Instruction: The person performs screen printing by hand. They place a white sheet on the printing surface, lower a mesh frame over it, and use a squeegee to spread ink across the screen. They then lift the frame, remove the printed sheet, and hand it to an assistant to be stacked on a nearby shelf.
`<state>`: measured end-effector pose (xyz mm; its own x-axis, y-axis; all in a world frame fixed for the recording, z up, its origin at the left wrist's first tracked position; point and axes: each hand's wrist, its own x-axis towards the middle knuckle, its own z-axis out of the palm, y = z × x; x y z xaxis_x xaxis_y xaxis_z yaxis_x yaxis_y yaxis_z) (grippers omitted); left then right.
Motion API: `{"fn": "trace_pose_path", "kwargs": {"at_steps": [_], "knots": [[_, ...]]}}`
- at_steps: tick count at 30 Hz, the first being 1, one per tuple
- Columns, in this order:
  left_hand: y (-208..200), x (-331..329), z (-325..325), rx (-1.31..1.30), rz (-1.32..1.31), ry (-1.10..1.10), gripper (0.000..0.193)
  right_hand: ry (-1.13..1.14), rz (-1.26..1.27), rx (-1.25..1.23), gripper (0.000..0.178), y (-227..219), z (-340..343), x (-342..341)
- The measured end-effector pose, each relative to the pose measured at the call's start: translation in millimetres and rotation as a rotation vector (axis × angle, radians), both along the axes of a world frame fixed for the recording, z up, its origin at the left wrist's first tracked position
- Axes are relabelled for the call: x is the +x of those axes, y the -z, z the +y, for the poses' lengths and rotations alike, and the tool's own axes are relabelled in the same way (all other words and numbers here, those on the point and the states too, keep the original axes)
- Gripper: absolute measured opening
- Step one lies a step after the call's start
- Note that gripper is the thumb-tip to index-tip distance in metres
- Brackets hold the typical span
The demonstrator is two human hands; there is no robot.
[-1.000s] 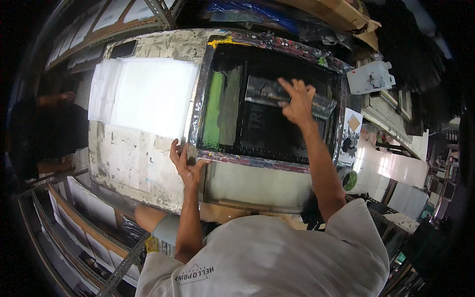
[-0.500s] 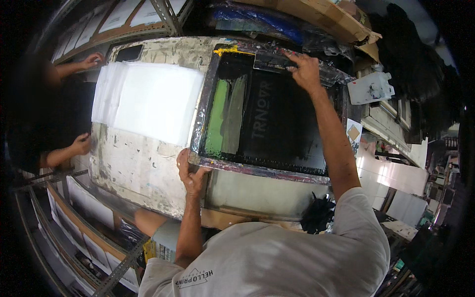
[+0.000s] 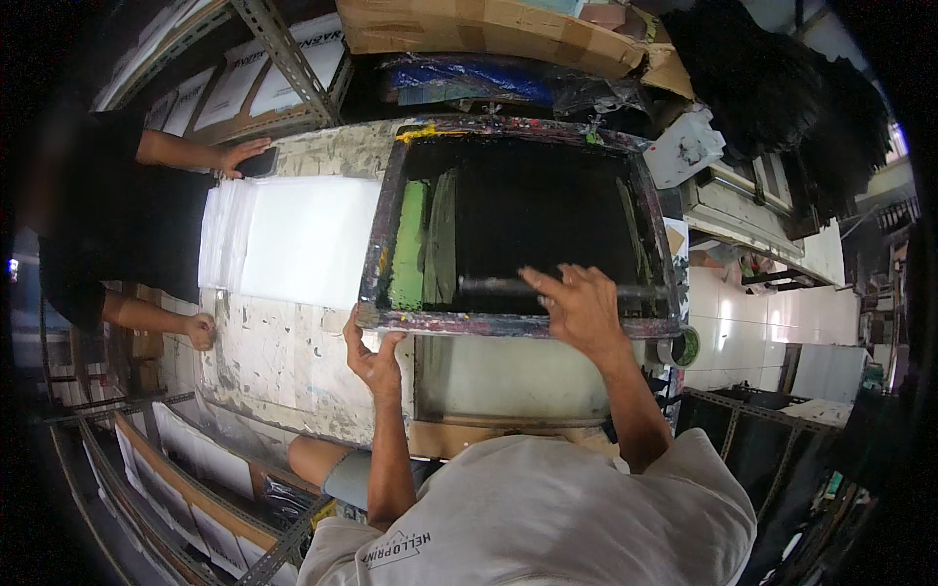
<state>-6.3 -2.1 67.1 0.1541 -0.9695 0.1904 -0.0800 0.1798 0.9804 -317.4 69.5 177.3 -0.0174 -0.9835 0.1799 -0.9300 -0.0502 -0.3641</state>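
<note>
Screen frame: a paint-smeared printing frame (image 3: 518,322) lies flat on the worktable (image 3: 293,361), its near rail toward the person; the mesh inside is coated black, with a green strip along its left side.
Squeegee: a long dark blade (image 3: 489,287) lies across the mesh close to the near rail, running left to right.
Right hand: the right hand (image 3: 581,305) rests on the squeegee near its right part, fingers spread and bent over the blade, not clenched into a full grip.
Left hand: the left hand (image 3: 371,354) grips the frame's near-left corner, thumb hooked on the rail and fingers curled under the edge.
Progress: with the blade down at the near end and ink spread over the whole mesh, the ink pass looks finished or nearly so; the frame is not yet raised, and whatever lies under it is hidden.
Left of the frame: a stack of white sheets (image 3: 293,239) lies just beside the frame on the table.
Co-worker: another person in black stands at the table's left end, one hand (image 3: 244,153) flat on the far corner, the other hand (image 3: 200,330) on the near edge.
Surroundings: cardboard boxes (image 3: 489,29) above the table, metal racks at lower left holding more white sheets.
</note>
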Motion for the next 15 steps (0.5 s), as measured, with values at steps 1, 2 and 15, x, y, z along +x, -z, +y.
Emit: {"fn": "trace_pose_path", "kwargs": {"at_steps": [1,2,15], "knots": [[-12.1,-4.2,-4.1,-0.015,0.007,-0.013,0.071,-0.021,-0.012,0.003,0.051,-13.5,8.0,1.8],[-27.6,-10.2,-7.9,-0.018,0.012,-0.036,0.07,-0.028,0.035,-0.105,0.053,-26.0,10.6,2.6],[-0.7,-78.0,-58.2,0.001,-0.553,0.085,0.041,-0.045,0.149,-0.505,0.054,-157.0,-119.2,-70.8]]}}
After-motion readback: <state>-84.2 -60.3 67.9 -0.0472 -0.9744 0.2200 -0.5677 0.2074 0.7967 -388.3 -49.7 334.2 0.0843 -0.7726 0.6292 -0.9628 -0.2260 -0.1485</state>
